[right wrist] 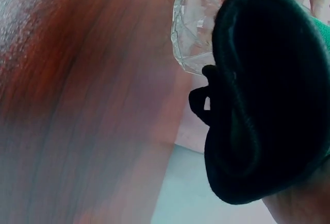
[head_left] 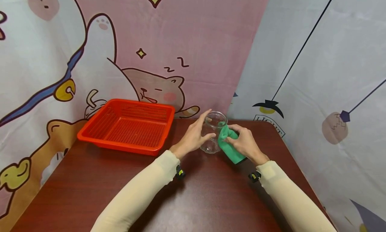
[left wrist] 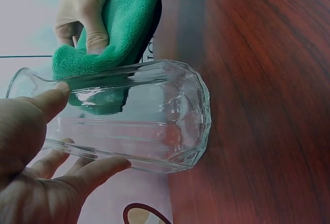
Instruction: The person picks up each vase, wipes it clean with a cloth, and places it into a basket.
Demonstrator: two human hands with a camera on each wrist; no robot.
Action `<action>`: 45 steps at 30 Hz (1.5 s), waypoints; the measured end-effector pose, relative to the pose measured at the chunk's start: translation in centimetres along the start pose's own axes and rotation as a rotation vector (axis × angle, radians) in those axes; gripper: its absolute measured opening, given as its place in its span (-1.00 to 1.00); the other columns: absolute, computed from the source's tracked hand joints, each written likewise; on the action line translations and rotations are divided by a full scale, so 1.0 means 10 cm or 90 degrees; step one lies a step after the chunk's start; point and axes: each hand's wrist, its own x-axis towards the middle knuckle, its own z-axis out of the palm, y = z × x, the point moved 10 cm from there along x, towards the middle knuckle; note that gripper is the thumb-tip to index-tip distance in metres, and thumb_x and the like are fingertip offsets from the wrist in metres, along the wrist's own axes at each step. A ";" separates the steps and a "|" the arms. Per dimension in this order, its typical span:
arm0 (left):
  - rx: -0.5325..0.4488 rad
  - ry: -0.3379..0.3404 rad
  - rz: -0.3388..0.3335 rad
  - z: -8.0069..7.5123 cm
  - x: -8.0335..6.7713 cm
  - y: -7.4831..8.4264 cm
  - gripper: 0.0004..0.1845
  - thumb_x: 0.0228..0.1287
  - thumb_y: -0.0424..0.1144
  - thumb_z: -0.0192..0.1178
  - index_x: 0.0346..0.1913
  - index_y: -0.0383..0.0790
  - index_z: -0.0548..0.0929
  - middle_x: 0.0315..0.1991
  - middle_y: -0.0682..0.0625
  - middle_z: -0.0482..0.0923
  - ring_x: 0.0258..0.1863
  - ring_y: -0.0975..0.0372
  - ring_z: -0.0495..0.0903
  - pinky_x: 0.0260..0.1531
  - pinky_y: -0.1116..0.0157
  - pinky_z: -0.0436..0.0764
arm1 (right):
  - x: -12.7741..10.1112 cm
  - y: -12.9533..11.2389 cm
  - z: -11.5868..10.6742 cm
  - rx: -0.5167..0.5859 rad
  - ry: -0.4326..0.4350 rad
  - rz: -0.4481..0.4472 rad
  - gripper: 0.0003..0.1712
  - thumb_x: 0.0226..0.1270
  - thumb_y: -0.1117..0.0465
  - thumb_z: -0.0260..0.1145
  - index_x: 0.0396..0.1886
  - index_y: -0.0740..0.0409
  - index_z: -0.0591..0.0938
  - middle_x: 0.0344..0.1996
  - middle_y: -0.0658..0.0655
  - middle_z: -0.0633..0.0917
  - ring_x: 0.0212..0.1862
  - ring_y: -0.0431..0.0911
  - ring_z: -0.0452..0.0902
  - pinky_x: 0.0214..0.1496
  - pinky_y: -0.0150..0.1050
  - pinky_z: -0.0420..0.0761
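A clear glass jar (head_left: 211,145) with a round mouth and faceted base is upright at the table's far side. My left hand (head_left: 193,135) holds it from the left, thumb on one side and fingers on the other, as the left wrist view shows on the jar (left wrist: 154,118). My right hand (head_left: 245,142) pinches a fuzzy green cloth (head_left: 231,151) against the jar's right side near the rim. The cloth (left wrist: 133,13) hangs down the glass. Its black underside and small loop (right wrist: 197,100) fill much of the right wrist view, hiding most of the right hand.
A red plastic basket (head_left: 155,143) with perforated walls stands left of the jar, at the back of the dark wooden table (head_left: 196,202). Behind the table hangs a cartoon-printed cloth (head_left: 193,31), close beyond the jar; more printed cloth (head_left: 340,74) runs along the right.
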 end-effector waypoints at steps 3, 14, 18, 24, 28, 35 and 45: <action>0.002 -0.001 -0.001 0.00 0.00 0.00 0.13 0.54 -0.19 0.61 0.92 0.01 0.08 0.73 -0.17 0.49 0.60 -0.13 0.65 0.65 -0.12 0.62 | -0.01 0.00 0.01 0.000 -0.005 0.000 -0.41 0.46 0.29 0.69 0.44 0.20 0.79 0.21 0.25 0.91 0.09 0.11 0.86 0.21 0.09 0.79; -0.009 -0.003 -0.007 0.00 -0.02 0.01 0.13 0.55 -0.19 0.60 0.92 0.01 0.07 0.69 -0.19 0.52 0.60 -0.13 0.65 0.64 -0.12 0.63 | -0.05 0.04 0.09 -0.013 -0.039 -0.001 -0.40 0.45 0.29 0.71 0.42 0.27 0.77 0.21 0.29 0.90 0.13 0.15 0.86 0.25 0.16 0.80; -0.011 -0.004 -0.008 0.00 -0.03 0.01 0.13 0.55 -0.19 0.60 0.92 0.03 0.06 0.66 -0.20 0.55 0.60 -0.13 0.65 0.64 -0.12 0.63 | -0.05 0.06 0.11 -0.026 -0.047 -0.002 -0.41 0.43 0.29 0.73 0.40 0.28 0.79 0.20 0.28 0.90 0.09 0.12 0.83 0.19 0.10 0.79; -0.007 -0.004 -0.007 0.01 -0.02 0.01 0.13 0.55 -0.19 0.60 0.92 0.03 0.06 0.66 -0.19 0.55 0.60 -0.13 0.66 0.63 -0.11 0.64 | -0.05 0.08 0.15 -0.044 -0.064 -0.008 -0.42 0.42 0.28 0.75 0.37 0.29 0.80 0.20 0.29 0.90 0.05 0.08 0.84 0.11 0.02 0.80; -0.005 -0.001 -0.011 0.00 -0.01 0.01 0.14 0.55 -0.19 0.60 0.93 0.07 0.05 0.68 -0.18 0.53 0.60 -0.13 0.66 0.63 -0.10 0.65 | -0.04 0.08 0.17 -0.044 -0.081 -0.010 -0.43 0.45 0.26 0.73 0.38 0.29 0.80 0.24 0.29 0.89 0.10 0.10 0.84 0.17 0.06 0.82; -0.011 -0.002 -0.016 0.00 0.00 0.00 0.14 0.56 -0.20 0.59 0.93 0.04 0.05 0.64 -0.21 0.56 0.59 -0.15 0.65 0.63 -0.12 0.65 | -0.05 0.14 0.25 -0.081 -0.109 -0.004 -0.45 0.46 0.23 0.73 0.35 0.31 0.81 0.29 0.33 0.85 0.20 0.16 0.82 0.26 0.15 0.80; -0.011 -0.008 -0.025 0.02 0.00 -0.02 0.14 0.57 -0.16 0.59 0.93 0.11 0.03 0.66 -0.17 0.55 0.62 -0.13 0.63 0.65 -0.13 0.62 | -0.08 0.16 0.32 -0.126 -0.108 -0.028 -0.53 0.38 0.25 0.78 0.20 0.32 0.85 0.17 0.35 0.86 0.15 0.19 0.82 0.24 0.19 0.79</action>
